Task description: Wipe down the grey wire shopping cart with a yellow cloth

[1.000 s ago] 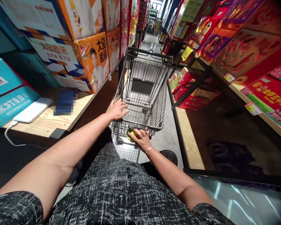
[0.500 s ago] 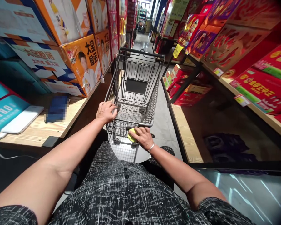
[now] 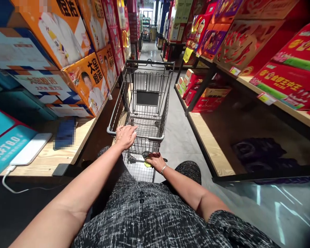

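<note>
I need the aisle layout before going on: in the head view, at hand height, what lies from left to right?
Teal box → white flat device on a cable → left hand, resting on the shopping cart → right hand, closed on a yellow cloth → low wooden shelf → red gift boxes.

Narrow aisle floor [image 3: 175, 137] open right of the wire cart [image 3: 155, 81], stacked boxes [image 3: 88, 82] crowding the left, wooden shelf [image 3: 209, 144] hemming the right

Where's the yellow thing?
In the head view, the yellow thing peeks out under the right hand, low at the near end of the shopping cart, below and right of the left hand on the cart's rim.
</note>
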Motion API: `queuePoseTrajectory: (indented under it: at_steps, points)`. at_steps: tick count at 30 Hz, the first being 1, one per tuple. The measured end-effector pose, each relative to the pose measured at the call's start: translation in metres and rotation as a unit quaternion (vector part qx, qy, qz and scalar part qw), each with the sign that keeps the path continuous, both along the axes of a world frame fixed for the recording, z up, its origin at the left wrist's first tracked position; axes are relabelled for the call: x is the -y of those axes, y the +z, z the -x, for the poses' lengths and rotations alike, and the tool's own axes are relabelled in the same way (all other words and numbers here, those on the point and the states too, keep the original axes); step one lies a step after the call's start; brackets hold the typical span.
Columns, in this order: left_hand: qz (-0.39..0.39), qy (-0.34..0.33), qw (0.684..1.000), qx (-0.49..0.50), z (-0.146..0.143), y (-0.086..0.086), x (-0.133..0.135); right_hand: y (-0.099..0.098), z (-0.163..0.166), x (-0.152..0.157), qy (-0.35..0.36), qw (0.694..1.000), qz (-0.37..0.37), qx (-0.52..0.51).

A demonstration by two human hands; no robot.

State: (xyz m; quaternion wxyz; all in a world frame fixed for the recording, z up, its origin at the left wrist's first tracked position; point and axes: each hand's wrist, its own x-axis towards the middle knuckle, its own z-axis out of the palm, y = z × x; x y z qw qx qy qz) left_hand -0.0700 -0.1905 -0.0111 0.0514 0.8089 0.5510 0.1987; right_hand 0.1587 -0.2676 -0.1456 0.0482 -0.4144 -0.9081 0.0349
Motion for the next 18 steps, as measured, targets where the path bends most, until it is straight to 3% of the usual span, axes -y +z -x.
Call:
queuePoseTrajectory:
  at_steps: [2,6,8,10,13,18]
  points:
    - [0.015,0.002,1.000,0.015,0.004,0.004,-0.003,0.029,0.009,-0.002,0.012,0.998,-0.035,-0.044]
    - [0.078,0.023,0.993,0.085,0.009,0.013,-0.007,0.107,0.030,-0.017,0.015,0.973,-0.154,-0.169]
    - [0.097,0.020,0.989,0.108,0.011,0.016,-0.007,0.134,0.040,-0.028,-0.011,0.972,-0.166,-0.166]
    - [0.105,0.008,0.989,0.102,0.012,0.018,-0.005,0.147,0.044,-0.038,-0.016,0.982,-0.143,-0.123]
    - [0.110,-0.022,0.992,0.053,0.014,0.019,-0.003,0.151,0.035,-0.046,0.009,0.991,-0.109,-0.078]
    - [0.087,-0.040,0.995,0.006,0.014,0.015,-0.005,0.162,-0.023,-0.052,0.050,0.992,-0.078,-0.092]
